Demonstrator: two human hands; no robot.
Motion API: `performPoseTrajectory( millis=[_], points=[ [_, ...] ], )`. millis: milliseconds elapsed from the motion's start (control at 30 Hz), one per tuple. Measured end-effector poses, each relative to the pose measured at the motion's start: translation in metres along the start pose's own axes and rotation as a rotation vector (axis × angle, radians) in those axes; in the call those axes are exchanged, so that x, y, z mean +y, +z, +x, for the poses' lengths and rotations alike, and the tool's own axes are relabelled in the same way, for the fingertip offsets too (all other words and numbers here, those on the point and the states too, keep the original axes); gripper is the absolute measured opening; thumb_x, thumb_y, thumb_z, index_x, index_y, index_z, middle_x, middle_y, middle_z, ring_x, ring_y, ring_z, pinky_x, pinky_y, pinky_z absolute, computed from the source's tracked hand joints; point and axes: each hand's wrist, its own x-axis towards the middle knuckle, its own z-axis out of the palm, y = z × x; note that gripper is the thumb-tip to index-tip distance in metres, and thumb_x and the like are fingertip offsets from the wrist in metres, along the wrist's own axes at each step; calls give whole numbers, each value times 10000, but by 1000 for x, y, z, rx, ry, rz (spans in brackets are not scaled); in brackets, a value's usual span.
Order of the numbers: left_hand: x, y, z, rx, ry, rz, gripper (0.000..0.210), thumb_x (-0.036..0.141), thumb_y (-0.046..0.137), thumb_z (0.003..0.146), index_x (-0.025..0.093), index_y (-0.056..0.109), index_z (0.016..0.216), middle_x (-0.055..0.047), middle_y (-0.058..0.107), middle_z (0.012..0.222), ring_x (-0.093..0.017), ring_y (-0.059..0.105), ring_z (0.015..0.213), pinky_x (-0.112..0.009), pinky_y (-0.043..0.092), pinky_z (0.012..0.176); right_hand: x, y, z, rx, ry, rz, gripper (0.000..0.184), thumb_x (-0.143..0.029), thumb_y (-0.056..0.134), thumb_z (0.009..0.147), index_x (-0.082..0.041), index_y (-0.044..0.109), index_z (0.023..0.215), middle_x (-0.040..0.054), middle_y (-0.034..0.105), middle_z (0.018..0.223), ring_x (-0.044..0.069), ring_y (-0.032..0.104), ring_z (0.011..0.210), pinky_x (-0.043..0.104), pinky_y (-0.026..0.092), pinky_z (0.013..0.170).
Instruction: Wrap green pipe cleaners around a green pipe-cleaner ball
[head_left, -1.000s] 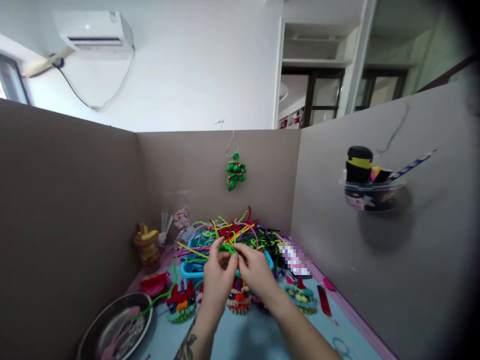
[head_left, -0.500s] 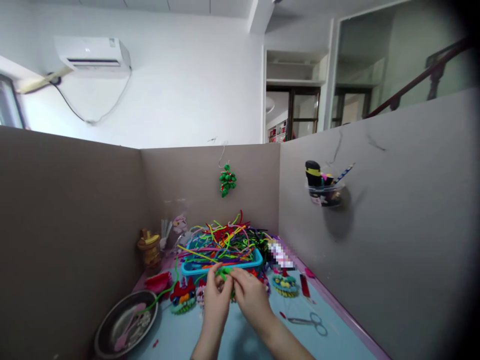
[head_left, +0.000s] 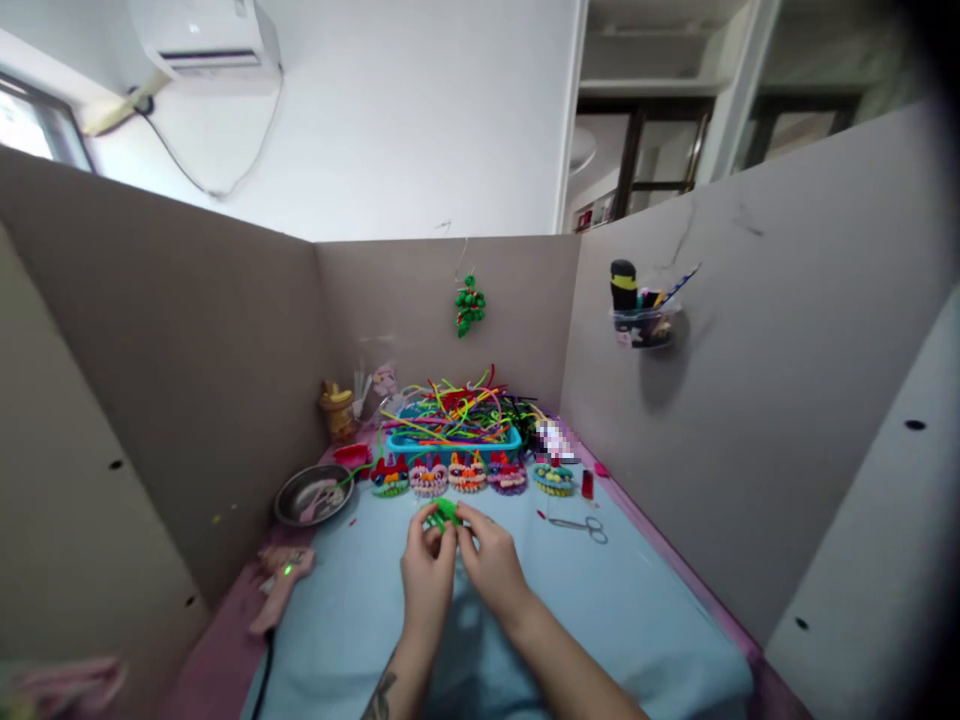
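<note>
A small bent bundle of bright green pipe cleaner (head_left: 448, 508) is pinched between my two hands over the front of the cloth. My left hand (head_left: 427, 565) grips it from the left with thumb and fingertips. From the other side my right hand (head_left: 493, 565) closes on it, fingertips almost touching the left ones. The fingers partly hide the bundle. Just beyond stands a row of several fuzzy lion-head faces, among them a pink one (head_left: 429, 476) and an orange-and-white one (head_left: 467, 473).
Behind the faces, a blue basket (head_left: 427, 449) overflows with coloured pipe cleaners. Scissors (head_left: 585, 526) lie to the right on the blue cloth (head_left: 600, 620). At the left are a metal bowl (head_left: 283, 512) and a pink glue gun (head_left: 282, 592) with a lit green light and cord. Grey panels enclose three sides.
My view has tipped downward, bringing the glue gun and more of the cloth into sight. Both hands stay together on the green bundle, and the lion-head row shows less covered.
</note>
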Motion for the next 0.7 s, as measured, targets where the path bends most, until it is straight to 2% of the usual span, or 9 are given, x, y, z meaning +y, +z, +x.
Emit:
performPoseTrajectory(
  millis=[133, 267, 400, 567, 700],
  points=[
    [16, -5, -30, 9, 38, -22, 446, 381, 637, 794, 174, 492, 1161, -15, 678, 724, -174, 671, 716, -279, 507, 701, -10, -7, -23, 9, -9, 32, 339, -189, 464, 865, -201, 625, 1162, 95, 703, 1111, 230, 677, 990, 400, 552, 876],
    [38, -12, -58, 2, 57, -39, 575, 325, 629, 807, 175, 398, 1312, -17, 694, 800, -167, 672, 810, -286, 493, 791, -26, -18, -42, 22, -13, 71, 325, -219, 492, 870, -200, 609, 1172, 97, 697, 1117, 226, 682, 965, 393, 552, 869],
    [53, -23, -79, -18, 87, 53, 639, 285, 626, 806, 173, 347, 1370, 8, 672, 753, -149, 647, 752, -263, 480, 739, -42, -22, -56, 27, -18, 127, 314, -212, 492, 866, -196, 606, 1158, 94, 697, 1109, 215, 691, 929, 374, 557, 851],
    [53, -35, -86, 29, 129, 126, 583, 305, 605, 824, 180, 372, 1343, 26, 637, 691, -143, 615, 671, -251, 457, 655, -52, -12, -62, 16, -36, 147, 294, -209, 490, 871, -186, 586, 1147, 97, 696, 1092, 225, 682, 956, 385, 553, 861],
    [47, -33, -83, 43, 136, 115, 571, 303, 609, 822, 178, 359, 1321, 43, 608, 653, -132, 589, 621, -240, 442, 622, -51, -8, -62, 31, -44, 145, 284, -176, 465, 875, -173, 569, 1139, 109, 688, 1099, 225, 672, 989, 382, 548, 872]
  ],
)
